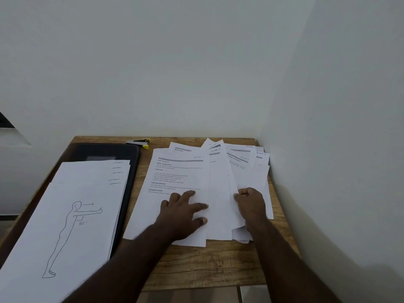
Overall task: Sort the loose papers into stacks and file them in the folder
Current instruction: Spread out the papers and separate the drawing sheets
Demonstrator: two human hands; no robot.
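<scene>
1. The left hand [184, 212], fingers spread flat, presses on the loose papers [181, 178] fanned out at 1 o'clock on the table [209, 265].
2. The right hand [249, 202], fingers curled, pinches a sheet's edge.
3. The black folder [129, 171] lies at 10 o'clock under a sorted stack [87, 193].

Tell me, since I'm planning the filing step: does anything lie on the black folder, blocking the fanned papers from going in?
Yes. A stack of sheets, topped by a figure drawing, covers most of the closed black folder, left of the fanned papers.
</scene>
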